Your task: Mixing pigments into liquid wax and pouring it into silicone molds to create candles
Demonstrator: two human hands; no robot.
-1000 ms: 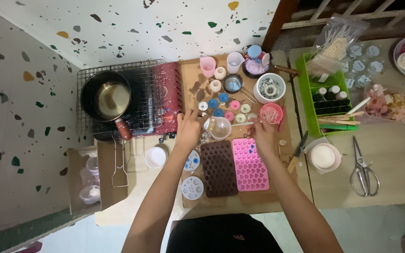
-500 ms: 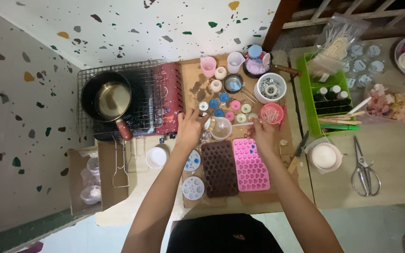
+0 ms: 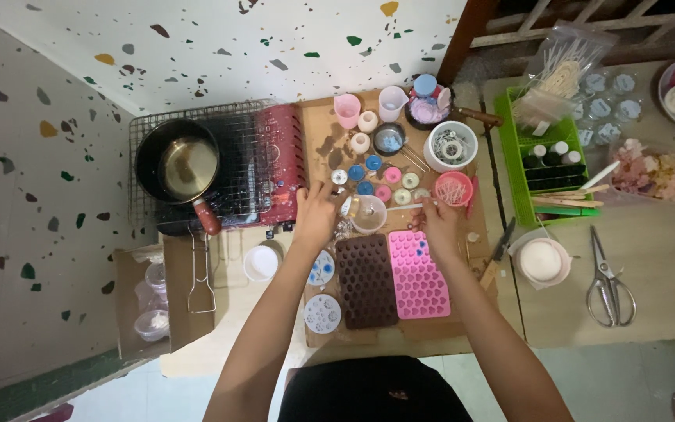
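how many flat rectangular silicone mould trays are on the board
2, side by side just below the hands: a brown tray on the left and a pink heart-cavity tray on the right. The arms may hide others.

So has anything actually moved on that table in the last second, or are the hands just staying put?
Hardly anything. The left hand stays at the clear cup, and the right hand keeps the thin white stick reaching into it; nothing was picked up or let go. The brown mould, pink mould, pan and scissors lie as before.
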